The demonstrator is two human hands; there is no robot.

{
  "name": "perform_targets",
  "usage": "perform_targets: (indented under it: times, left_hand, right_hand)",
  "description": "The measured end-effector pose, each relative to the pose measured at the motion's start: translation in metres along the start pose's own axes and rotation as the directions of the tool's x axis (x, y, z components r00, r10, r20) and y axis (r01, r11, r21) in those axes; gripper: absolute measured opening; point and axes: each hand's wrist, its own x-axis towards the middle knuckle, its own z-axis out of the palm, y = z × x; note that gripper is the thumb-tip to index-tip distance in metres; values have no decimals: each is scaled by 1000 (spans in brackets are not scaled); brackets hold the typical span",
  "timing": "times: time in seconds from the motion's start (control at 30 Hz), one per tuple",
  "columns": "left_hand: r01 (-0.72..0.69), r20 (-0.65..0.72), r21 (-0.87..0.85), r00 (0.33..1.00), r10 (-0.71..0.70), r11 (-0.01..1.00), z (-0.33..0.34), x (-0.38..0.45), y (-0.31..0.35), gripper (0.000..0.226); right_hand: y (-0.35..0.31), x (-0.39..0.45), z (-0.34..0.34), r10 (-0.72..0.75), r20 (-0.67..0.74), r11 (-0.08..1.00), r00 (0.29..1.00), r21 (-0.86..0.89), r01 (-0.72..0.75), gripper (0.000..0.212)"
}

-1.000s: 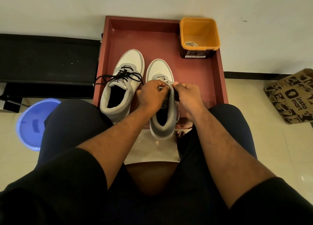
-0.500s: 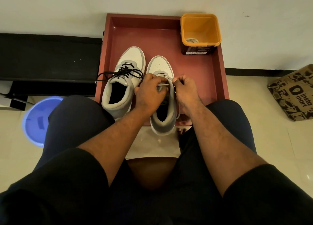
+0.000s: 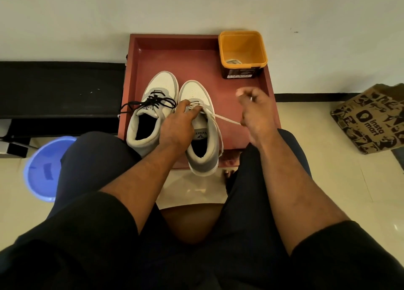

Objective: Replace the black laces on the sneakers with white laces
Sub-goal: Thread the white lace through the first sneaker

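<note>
Two grey-and-white sneakers stand side by side in a red tray (image 3: 196, 58). The left sneaker (image 3: 150, 115) carries a black lace (image 3: 153, 103), tied loosely with ends trailing left. On the right sneaker (image 3: 203, 141), my left hand (image 3: 177, 125) rests over the tongue, fingers pressing at the eyelets. A white lace (image 3: 225, 119) runs taut from those eyelets rightward into my right hand (image 3: 255, 112), which grips it with curled fingers, raised over the tray.
An orange tub (image 3: 242, 49) with a bit of lace inside stands in the tray's far right corner. A blue basin (image 3: 43, 169) lies on the floor at left, a printed paper bag (image 3: 371, 119) at right, a black bench (image 3: 61, 88) behind.
My right hand has pulled away from the sneaker to the right, drawing the white lace out taut. My left hand stays on the tongue. The view has tilted upward.
</note>
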Motion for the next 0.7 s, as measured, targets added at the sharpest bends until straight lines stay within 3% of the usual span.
perform_targets:
  times: [0.03,0.07,0.1,0.13,0.17,0.2,0.27,0.3,0.37,0.47,0.57,0.63,0.7]
  left_hand:
    - [7,2,6,1000,-7,1000,-1,-1,1,55]
    - [15,8,11,1000,-15,1000,-1,-1,1,56]
    - [22,12,16,1000,-22,1000,-2,-1,2,58]
    - [30,11,20,999,-30,999,-2,-1,2,60]
    - [38,1,18,999,-38,999,-3,-2,1,62]
    - [50,-10,13,999,-50,999,-3,-2,0,63]
    - [80,-25,-9,996,-80,997,-3,-3,-2,65]
    - [94,-26,-22,995,-94,995,-2,-3,-3,66]
    - [100,-30,-33,994,-101,994,-2,-3,-3,67]
    - [77,-35,-35,996,-78,996,0,-2,-1,66]
    - [87,-48,-52,995,-89,995,1,-1,1,65]
    - [89,-55,-55,994,-92,994,1,-1,2,64]
    - [82,-63,-60,994,-86,995,1,-2,5,62]
  right_hand:
    - [5,1,1,-49,68,914,996,-399,72,20]
    - [14,3,3,-40,166,738,985,-660,142,28]
    - [18,2,8,-5,239,579,971,-791,198,24]
    - [21,2,12,16,272,515,962,-827,225,14]
    - [19,-1,15,17,282,518,959,-823,233,15]
    - [19,-1,16,6,270,613,963,-761,210,22]
    - [11,-3,13,20,185,928,983,-370,51,21]
    - [5,-4,11,16,157,995,987,-103,0,20]
    - [0,-5,8,-14,151,963,988,270,-27,20]
    - [2,-6,11,80,200,797,977,576,-183,19]
    - [7,-4,15,319,72,792,945,528,-308,9]
    - [14,0,15,391,-30,887,920,281,-367,6]
    - [27,5,18,388,-42,920,921,-51,-389,25]
